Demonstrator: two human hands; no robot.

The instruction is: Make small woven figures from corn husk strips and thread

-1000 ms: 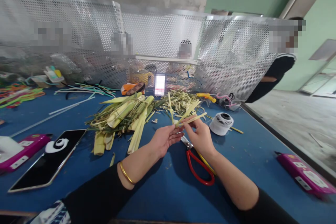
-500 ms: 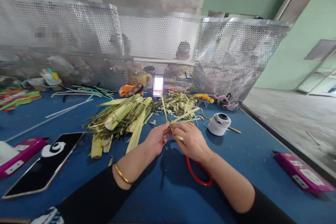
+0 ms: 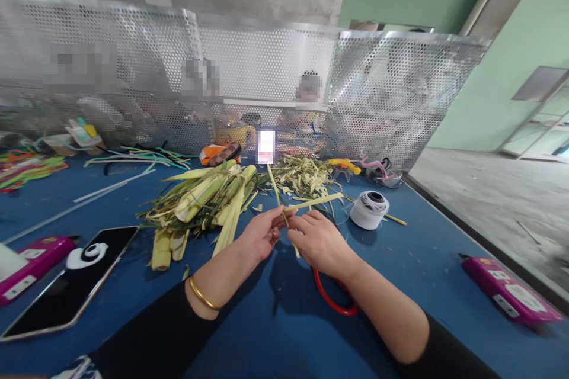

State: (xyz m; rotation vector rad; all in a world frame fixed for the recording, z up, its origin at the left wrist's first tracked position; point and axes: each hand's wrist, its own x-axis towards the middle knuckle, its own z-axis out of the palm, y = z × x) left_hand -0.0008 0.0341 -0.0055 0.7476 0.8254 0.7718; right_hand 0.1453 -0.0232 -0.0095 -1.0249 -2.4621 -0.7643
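Observation:
Pinched in the fingers of my left hand (image 3: 260, 235) are narrow yellow-green husk strips (image 3: 319, 201) that cross each other. One points away from me, another out to the right. My right hand (image 3: 320, 243) is closed on the lower end of a strip just right of my left fingertips; the exact grip is partly hidden. Beneath my right hand lies a red loop-shaped handle (image 3: 334, 306), its other parts covered. A bundle of pale green husks (image 3: 207, 195) rests left of my hands, and a heap of husk shreds (image 3: 306, 176) beyond them.
On the blue table (image 3: 249, 331), a white thread spool (image 3: 368, 211) stands right of my hands. A phone (image 3: 73, 284) and purple packs (image 3: 509, 290) lie toward the sides. Behind stands a perforated metal screen (image 3: 267, 59), with people beyond it and a small lit screen (image 3: 266, 147) before it.
My right fingers have shifted slightly down, and the strip end under them now points more steeply downward. The strip reaching right has spread clear of the others. My left hand stays nearly in place.

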